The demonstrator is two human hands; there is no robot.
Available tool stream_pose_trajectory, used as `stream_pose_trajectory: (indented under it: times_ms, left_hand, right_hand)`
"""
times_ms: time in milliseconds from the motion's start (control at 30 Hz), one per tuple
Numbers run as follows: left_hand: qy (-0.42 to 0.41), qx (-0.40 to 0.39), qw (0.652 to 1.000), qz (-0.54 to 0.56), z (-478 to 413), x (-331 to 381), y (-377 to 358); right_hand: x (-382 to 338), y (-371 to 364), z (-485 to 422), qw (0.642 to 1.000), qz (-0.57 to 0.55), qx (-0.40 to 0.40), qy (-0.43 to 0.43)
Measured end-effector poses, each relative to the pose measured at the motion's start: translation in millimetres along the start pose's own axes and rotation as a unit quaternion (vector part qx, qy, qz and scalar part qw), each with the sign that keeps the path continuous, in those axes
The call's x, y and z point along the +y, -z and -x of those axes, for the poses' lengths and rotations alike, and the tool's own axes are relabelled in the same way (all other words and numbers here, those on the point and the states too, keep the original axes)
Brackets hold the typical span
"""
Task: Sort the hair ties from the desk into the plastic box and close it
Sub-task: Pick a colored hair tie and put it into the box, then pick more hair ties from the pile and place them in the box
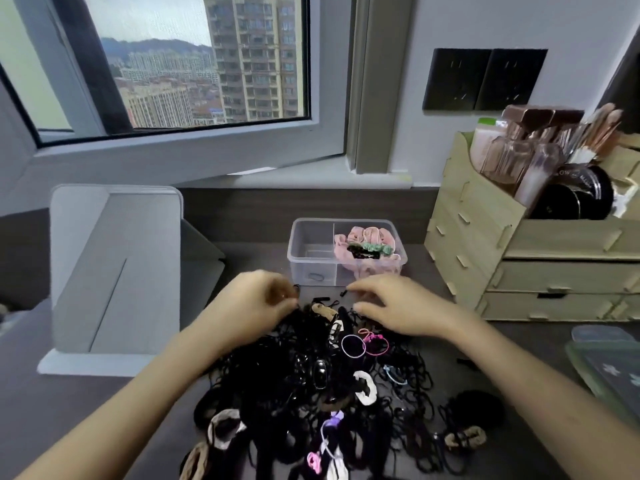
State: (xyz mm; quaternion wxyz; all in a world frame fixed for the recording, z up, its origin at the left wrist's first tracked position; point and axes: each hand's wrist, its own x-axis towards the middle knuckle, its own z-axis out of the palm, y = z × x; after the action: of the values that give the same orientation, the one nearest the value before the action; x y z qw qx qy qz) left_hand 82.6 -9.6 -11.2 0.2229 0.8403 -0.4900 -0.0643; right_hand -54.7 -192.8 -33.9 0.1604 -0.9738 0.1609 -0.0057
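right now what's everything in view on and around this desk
hair ties: many, mostly black, piled on desk front
plastic box: one, clear, open, behind the pile
scrunchies: a few, pink and green, box's right compartment
small tie: one, dark, box's left front compartment
wooden organiser: one, pale, desk right, holding brushes
grey stand: one, desk left
sockets: two, black, wall
window: one, back left
left hand: one, fingers curled at pile's far edge, grip blurred
right hand: one, fingers spread over pile's far edge
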Motion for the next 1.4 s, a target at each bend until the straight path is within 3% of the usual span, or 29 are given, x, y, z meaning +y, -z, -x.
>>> stream_pose_trajectory:
  times_ms: [100,200,267,433,600,733,900,1067,1200,1300,1400]
  left_hand:
    - [0.029,0.023,0.998,-0.05,42,-13,-1]
    - [0.052,0.003,0.993,-0.105,73,-27,-5]
    - [0.063,-0.045,0.99,-0.121,92,-38,-7]
    - [0.059,-0.189,0.97,-0.139,127,-50,-16]
    - [0.057,-0.14,0.987,-0.048,125,-39,-19]
    - [0.059,-0.112,0.992,-0.001,116,-37,-21]
    - [0.126,-0.087,0.975,0.16,106,-38,-14]
    - [0.134,-0.072,0.975,0.161,99,-35,1]
    - [0.109,-0.059,0.98,0.159,88,-30,11]
    - [0.082,-0.036,0.988,0.122,78,-20,18]
    - [0.044,-0.011,0.995,0.087,68,-9,24]
  right_hand:
    - [-10,-23,-10,0.999,-0.023,0.038,-0.006]
    - [-24,-38,-29,1.0,0.007,0.008,-0.016]
    - [-30,-43,-36,0.999,0.037,-0.015,-0.026]
    - [-27,-49,-33,0.997,-0.071,0.018,-0.034]
    - [-23,-40,-13,0.97,-0.212,0.115,-0.017]
    - [-21,-31,-6,0.944,-0.253,0.211,-0.021]
    - [-21,-27,2,0.935,-0.299,0.186,-0.04]
    - [-40,-18,20,0.97,-0.154,0.184,-0.029]
    - [-78,-22,45,0.983,-0.133,0.092,0.085]
    - [-96,-41,60,0.983,0.004,0.024,0.181]
    - [-97,-57,62,0.973,0.122,0.028,0.196]
